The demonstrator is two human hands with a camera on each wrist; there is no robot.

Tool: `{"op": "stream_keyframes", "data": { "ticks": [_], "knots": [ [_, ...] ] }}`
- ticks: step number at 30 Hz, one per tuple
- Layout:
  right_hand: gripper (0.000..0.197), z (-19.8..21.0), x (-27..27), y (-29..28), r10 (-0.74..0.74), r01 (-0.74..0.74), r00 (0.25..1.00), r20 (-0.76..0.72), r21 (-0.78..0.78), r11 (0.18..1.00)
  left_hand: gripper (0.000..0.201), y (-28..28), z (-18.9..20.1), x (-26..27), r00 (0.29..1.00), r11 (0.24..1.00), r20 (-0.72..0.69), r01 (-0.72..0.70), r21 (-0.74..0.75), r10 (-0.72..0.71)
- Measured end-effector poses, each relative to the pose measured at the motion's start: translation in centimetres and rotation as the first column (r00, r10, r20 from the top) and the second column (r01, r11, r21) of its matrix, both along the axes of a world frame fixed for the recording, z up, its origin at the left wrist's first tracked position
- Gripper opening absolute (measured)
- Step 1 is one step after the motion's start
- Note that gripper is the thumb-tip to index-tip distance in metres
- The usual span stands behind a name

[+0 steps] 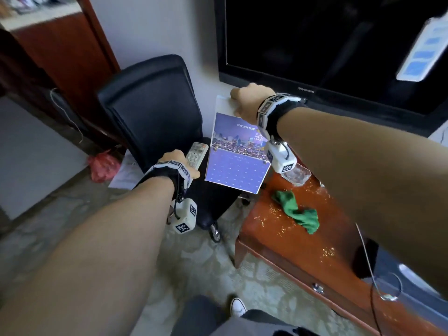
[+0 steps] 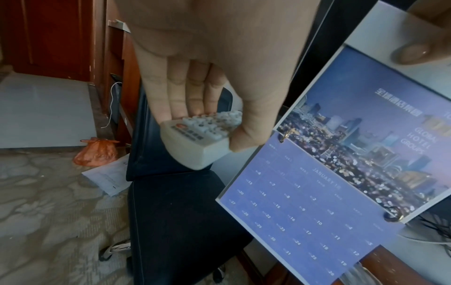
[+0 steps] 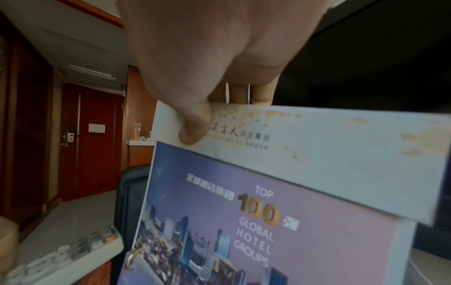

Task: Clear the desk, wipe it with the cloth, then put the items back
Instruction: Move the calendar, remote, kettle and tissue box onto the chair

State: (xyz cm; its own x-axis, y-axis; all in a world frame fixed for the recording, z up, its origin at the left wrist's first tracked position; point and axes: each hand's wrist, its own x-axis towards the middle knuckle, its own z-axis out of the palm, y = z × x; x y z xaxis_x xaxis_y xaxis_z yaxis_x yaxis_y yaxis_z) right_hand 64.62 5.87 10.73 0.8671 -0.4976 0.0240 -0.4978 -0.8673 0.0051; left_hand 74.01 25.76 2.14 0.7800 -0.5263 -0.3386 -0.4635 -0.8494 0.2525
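My left hand (image 1: pixel 175 163) (image 2: pixel 195 108) grips a white remote control (image 1: pixel 196 154) (image 2: pixel 200 138) over the seat of the black chair (image 1: pixel 155 112). Thumb and fingers of my right hand (image 1: pixel 247 100) (image 3: pixel 202 108) pinch the top edge of a blue desk calendar (image 1: pixel 236 154) (image 2: pixel 329 164) (image 3: pixel 268 212), which hangs in the air between the chair and the reddish-brown desk (image 1: pixel 315 238). A crumpled green cloth (image 1: pixel 298 212) lies on the desk amid scattered golden crumbs.
A glass ashtray (image 1: pixel 297 175) sits on the desk near its far left corner. A black TV (image 1: pixel 327 44) stands behind it. A red plastic bag (image 1: pixel 103 166) and papers lie on the carpet left of the chair. A cable (image 1: pixel 373 275) trails over the desk's right part.
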Motion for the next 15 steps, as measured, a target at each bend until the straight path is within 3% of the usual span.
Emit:
{"op": "stream_keyframes", "data": {
  "ticks": [8,15],
  "knots": [
    [0.025,-3.9,12.5,-6.6,-0.001,0.004,0.998,-0.059,0.049,0.999,0.023,-7.2,-3.9,12.6,0.999,0.996,-0.050,-0.017,0.084,0.021],
    [0.019,-13.1,24.6,-13.6,-0.126,0.151,0.980,-0.154,0.158,0.976,0.027,-14.2,-12.1,26.1,0.989,0.984,-0.137,0.070,0.161,-0.048]
  ]
}}
